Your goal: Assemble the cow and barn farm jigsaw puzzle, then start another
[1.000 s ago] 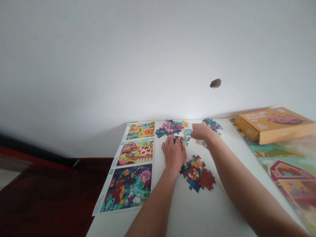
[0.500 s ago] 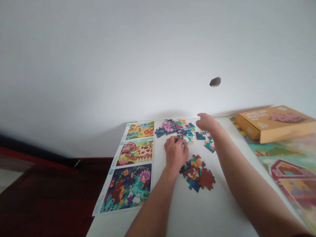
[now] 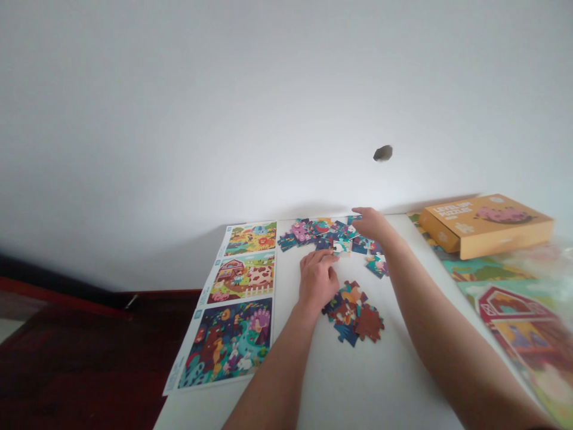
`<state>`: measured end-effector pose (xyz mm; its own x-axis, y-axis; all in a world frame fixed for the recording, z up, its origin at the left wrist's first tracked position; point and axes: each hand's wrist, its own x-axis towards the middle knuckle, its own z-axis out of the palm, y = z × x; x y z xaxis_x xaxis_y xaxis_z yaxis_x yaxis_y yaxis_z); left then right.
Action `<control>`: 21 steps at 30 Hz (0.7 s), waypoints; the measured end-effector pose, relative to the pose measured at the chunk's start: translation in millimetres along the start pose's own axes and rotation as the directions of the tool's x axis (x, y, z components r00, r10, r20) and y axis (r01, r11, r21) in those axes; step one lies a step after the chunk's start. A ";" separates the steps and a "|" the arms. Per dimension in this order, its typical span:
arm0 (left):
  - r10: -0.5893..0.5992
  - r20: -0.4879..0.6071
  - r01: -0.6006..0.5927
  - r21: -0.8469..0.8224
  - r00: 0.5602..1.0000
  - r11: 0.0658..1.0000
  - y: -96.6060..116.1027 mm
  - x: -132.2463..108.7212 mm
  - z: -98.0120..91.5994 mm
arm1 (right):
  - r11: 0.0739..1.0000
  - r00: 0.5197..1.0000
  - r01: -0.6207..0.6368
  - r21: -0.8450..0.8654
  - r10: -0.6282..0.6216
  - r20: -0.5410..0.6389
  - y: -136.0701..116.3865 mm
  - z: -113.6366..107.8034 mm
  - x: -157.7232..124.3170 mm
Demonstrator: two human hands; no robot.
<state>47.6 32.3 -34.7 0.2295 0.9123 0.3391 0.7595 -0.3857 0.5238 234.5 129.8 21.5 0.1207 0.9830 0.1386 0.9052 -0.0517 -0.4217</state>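
left hand (image 3: 317, 280) — beside joined pieces (image 3: 353, 312) | right hand (image 3: 371, 224) — loose pieces (image 3: 329, 234), table's far edge

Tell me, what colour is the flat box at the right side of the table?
The box is orange-yellow, with a pink picture on its lid; the head view shows it.

Loose puzzle pieces (image 3: 329, 234) on the white tabletop (image 3: 358, 382) are touched by the left hand (image 3: 317, 280) and right hand (image 3: 371, 224); a joined cluster (image 3: 353, 313) lies nearby.
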 end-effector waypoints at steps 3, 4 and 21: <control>0.003 -0.002 -0.004 -0.028 1.000 1.000 -4.3 2.0 1.3 | 0.996 0.991 0.084 -0.028 -0.080 0.102 -11.0 -3.8 -37.4; -0.002 -0.021 0.000 -0.051 1.000 0.999 -5.7 2.9 1.4 | 0.993 0.985 0.114 -0.032 -0.109 0.131 -14.1 -3.4 -55.5; -0.017 -0.026 0.012 -0.193 1.000 0.981 -3.1 -11.0 0.6 | 0.976 0.985 0.169 0.138 -0.162 -0.059 18.0 46.1 -146.1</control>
<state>43.1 23.6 -40.5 0.2009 0.9149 0.3500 0.6304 -0.3942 0.6687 214.3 -6.6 -47.6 -0.0040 0.9662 0.2578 0.8479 0.1400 -0.5114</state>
